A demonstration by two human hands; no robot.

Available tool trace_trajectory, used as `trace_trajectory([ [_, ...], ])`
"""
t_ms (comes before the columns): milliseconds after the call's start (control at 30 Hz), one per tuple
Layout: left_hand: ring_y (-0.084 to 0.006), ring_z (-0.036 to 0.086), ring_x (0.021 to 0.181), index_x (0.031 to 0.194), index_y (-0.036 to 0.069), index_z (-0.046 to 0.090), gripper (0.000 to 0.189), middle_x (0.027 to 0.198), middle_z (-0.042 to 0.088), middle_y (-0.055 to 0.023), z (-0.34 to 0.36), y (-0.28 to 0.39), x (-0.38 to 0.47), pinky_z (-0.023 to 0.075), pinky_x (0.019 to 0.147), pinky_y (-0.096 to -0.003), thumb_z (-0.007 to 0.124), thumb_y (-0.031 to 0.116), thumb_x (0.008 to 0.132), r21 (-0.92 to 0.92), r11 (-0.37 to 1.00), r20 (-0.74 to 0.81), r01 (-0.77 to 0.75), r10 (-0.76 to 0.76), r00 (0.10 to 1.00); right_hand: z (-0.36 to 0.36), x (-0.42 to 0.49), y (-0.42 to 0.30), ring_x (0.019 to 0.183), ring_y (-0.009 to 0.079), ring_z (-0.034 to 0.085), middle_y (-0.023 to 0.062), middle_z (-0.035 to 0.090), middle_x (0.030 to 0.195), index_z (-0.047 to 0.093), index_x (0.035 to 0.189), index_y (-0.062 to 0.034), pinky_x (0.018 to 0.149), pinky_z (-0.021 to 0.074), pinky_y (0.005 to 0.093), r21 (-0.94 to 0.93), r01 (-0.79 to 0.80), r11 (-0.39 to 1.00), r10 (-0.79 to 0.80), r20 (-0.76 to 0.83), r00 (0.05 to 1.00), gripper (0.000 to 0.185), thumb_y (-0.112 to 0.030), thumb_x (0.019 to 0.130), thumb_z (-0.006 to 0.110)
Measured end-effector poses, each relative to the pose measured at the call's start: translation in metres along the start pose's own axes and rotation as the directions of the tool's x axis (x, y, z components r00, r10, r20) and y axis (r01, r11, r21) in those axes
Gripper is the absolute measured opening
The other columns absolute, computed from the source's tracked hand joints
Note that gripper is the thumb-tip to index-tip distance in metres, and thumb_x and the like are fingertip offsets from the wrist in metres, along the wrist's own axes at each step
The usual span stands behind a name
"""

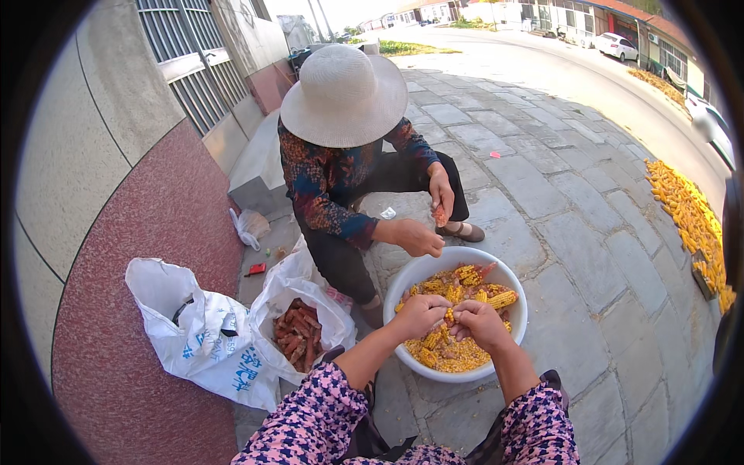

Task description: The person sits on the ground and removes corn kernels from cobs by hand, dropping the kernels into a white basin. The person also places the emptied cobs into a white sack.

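Observation:
Both my hands meet over a white plastic basin [519, 334] that stands between me and another person. Between my left hand [423, 317] and my right hand [478, 322] is a small piece of yellow corn cob [449, 315], gripped from both sides and largely covered by my fingers. In the basin lie loose corn kernels [456, 361] at my side and partly stripped corn cobs [503, 299] toward the far side. Across the basin, the other person's hand [442, 195] holds a reddish bare cob [440, 215], while their other hand [417, 237] hovers over the rim.
A white woven sack [340, 328] with bare corn cobs [299, 334] stands left of the basin. Beside it leans another printed sack [203, 343] near the red wall [157, 279]. A small red box [255, 269] lies on the paving. Corn ears [689, 215] are heaped at far right.

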State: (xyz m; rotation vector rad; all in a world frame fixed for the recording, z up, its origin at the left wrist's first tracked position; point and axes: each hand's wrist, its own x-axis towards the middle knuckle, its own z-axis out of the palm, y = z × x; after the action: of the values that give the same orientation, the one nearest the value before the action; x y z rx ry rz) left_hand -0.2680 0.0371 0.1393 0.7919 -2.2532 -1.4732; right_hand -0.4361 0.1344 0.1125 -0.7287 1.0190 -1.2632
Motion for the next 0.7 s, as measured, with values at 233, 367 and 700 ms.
trace_trajectory([
  [233,-0.0215,0.065,0.078,0.095,-0.002,0.068,0.023,0.085,0.069,-0.0139,0.014,-0.011,0.002,0.0494,0.074,-0.0317,0.056,0.013,0.083,0.145,0.989,-0.088,0.042,-0.029,0.996,0.01,0.007,0.017,0.056,0.0152,0.063,0.0103,0.063,0.071,0.06,0.093,0.0048,0.047,0.0523,0.0264,-0.209,0.092,0.974,-0.115,-0.103,0.988,0.013,-0.002,0.088,0.049],
  [367,-0.0235,0.065,0.079,0.094,-0.002,0.068,0.024,0.085,0.068,-0.0156,0.013,-0.008,0.002,0.0492,0.075,-0.0329,0.055,0.014,0.083,0.172,0.982,-0.1,0.075,-0.059,0.993,0.011,0.007,0.017,0.057,0.0159,0.063,0.0101,0.061,0.071,0.059,0.093,0.0051,0.046,0.0521,0.0273,-0.178,0.059,0.982,-0.084,-0.137,0.987,0.012,-0.001,0.088,0.049],
  [700,-0.024,0.064,0.073,0.09,-0.002,0.067,0.022,0.079,0.067,-0.0144,0.015,-0.003,0.005,0.0491,0.069,-0.0346,0.055,0.014,0.083,0.125,0.992,-0.176,-0.01,0.033,0.984,0.007,0.009,0.012,0.065,0.016,0.064,0.0089,0.062,0.081,0.059,0.098,0.0044,0.053,0.0537,0.0259,0.041,0.027,0.999,-0.02,-0.161,0.987,0.014,-0.006,0.09,0.054],
])
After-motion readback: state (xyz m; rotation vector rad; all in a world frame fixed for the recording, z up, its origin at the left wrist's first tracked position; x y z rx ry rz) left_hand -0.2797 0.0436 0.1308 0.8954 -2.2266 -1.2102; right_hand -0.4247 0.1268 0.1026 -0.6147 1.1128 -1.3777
